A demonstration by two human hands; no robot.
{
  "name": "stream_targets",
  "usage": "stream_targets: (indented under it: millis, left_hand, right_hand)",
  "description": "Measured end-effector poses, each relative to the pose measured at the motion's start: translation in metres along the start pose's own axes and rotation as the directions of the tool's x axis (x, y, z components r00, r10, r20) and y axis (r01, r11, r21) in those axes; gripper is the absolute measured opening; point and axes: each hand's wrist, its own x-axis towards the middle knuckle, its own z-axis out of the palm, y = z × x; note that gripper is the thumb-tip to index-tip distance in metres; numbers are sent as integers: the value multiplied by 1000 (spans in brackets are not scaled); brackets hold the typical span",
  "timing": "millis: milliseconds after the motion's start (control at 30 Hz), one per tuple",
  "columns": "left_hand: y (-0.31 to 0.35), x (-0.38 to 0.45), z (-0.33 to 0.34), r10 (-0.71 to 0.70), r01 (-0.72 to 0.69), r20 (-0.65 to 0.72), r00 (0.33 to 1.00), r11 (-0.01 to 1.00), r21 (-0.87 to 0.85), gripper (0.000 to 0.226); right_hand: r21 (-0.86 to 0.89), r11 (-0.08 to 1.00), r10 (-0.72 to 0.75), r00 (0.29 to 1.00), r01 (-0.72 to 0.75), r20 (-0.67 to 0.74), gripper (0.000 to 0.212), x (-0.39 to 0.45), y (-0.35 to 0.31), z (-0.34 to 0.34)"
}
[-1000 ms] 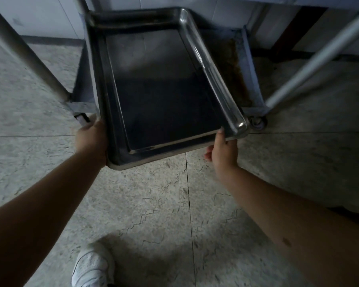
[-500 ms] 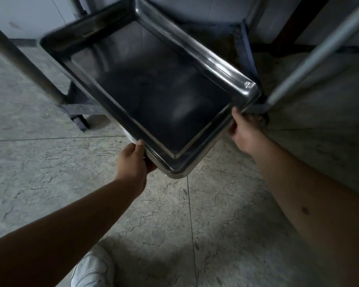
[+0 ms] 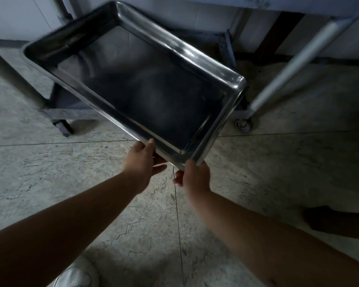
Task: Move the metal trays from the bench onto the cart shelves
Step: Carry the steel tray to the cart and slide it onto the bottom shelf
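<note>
A rectangular metal tray [image 3: 180,48], empty and shiny, is held skewed above the cart's bottom shelf [image 3: 226,44], one corner pointing at me. My left hand [image 3: 142,157] grips the near long rim just left of that corner, thumb on top. My right hand [image 3: 195,175] holds the near corner itself, fingers underneath. The tray covers most of the low shelf, and I cannot tell whether its far end rests on anything.
Two slanted cart posts flank the tray, one at the left [image 3: 15,79] and one at the right [image 3: 294,59]. Castor wheels [image 3: 244,124] sit on the tiled floor. My white shoe [image 3: 75,274] shows below. A white wall runs behind the cart.
The tray has turned clockwise, from square to the cart to diagonal. My hands have slid from its two near corners to close together at a single corner.
</note>
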Motion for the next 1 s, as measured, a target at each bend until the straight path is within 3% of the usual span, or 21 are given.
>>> stream_targets:
  millis: [33,67,100,133,167,200,233,267,333,467,500,600,667,733,767,800,833,867,900,933,1000]
  left_hand:
    - [5,4,-6,29,-43,61,998,971,234,28]
    - [10,9,-13,129,-165,107,986,859,484,31]
    - [16,15,-22,307,-329,157,939,660,676,35]
    - [23,22,-31,521,-485,235,821,418,768,35]
    - [33,29,-39,677,-595,340,653,180,784,31]
    - [44,38,-49,731,-631,447,515,-29,775,22]
    - [55,48,-57,706,-611,542,455,-195,767,21]
    - [65,58,-64,635,-563,607,477,-310,766,31]
    - [78,75,-70,501,-503,662,557,-431,749,48]
    - [90,90,-53,510,-467,756,409,-595,654,31]
    - [96,92,-48,499,-446,760,416,-616,649,26]
    - [113,100,-38,383,-463,728,569,-582,668,31]
    - [117,107,-34,341,-454,702,626,-572,683,34]
    - [115,113,-27,355,-422,686,636,-584,694,32]
    - [113,116,-22,373,-403,673,639,-582,706,30]
    - [111,119,-16,386,-390,656,648,-572,722,29]
    - [110,122,-9,392,-384,640,661,-555,737,27]
    - [109,125,-2,398,-385,619,678,-525,759,24]
    - [108,128,6,401,-394,592,699,-475,787,22]
    - [108,131,13,397,-406,562,725,-413,815,20]
    - [105,137,23,355,-424,526,773,-327,845,19]
  right_hand:
    - [-3,1000,-2,1000,2,-17,10,9,-6,-7]
    - [-15,1000,-5,1000,4,-26,10,19,-13,-15]
    - [-27,1000,-5,1000,4,-31,9,29,-21,-22]
    - [-32,999,-5,999,3,-35,8,39,-28,-29]
    - [-34,999,1,999,-2,-42,7,49,-35,-35]
    - [-41,999,6,999,-9,-50,7,58,-43,-39]
    - [-49,999,6,998,-9,-57,7,66,-50,-43]
    - [-49,999,0,998,-3,-60,7,74,-56,-47]
    - [-59,998,-28,997,23,-76,9,88,-67,-55]
    - [-104,988,-124,989,116,-76,14,107,-83,-67]
    - [-91,986,-144,986,137,-79,15,111,-88,-69]
    - [-14,988,-154,977,154,-146,16,120,-99,-69]
    - [20,982,-180,958,189,-222,27,119,-99,-62]
    - [-181,918,-393,865,352,-313,50,111,-86,-52]
    - [-413,801,-568,769,434,-294,61,106,-77,-47]
    - [-641,603,-717,674,475,-175,69,102,-69,-42]
    - [-794,366,-797,605,485,2,74,100,-64,-36]
    - [-865,149,-791,583,478,185,79,102,-63,-30]
    - [-882,-2,-731,601,472,324,86,107,-63,-22]
    - [-883,-86,-647,648,461,401,94,115,-65,-16]
    - [-893,-137,-500,748,429,436,102,134,-71,-8]
